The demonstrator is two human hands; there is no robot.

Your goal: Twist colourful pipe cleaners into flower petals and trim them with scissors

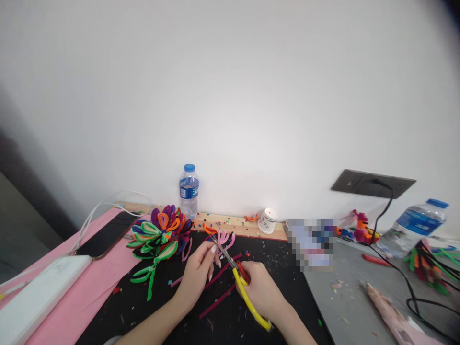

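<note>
My right hand [259,287] is closed around the handles of scissors [247,302] with one yellow and one orange-red handle. The blades point up and left, with their tips beside my left hand [201,266]. The left fingers are pinched together near the blade tips; what they hold is too small to make out. Just behind the fingers are a pink looped pipe-cleaner piece [224,239] and an orange one [209,230]. Magenta pipe-cleaner strips [216,301] lie on the black mat [143,321] beneath my hands. A multicoloured pipe-cleaner flower bunch [161,232] lies left of my left hand.
At the wall stand a water bottle [189,191] and a white paper cup [267,221]. A phone [108,235] and white power strip [46,302] lie on pink sheets at left. On the right are another bottle [413,227], a black cable [406,275] and a pink pouch [395,314].
</note>
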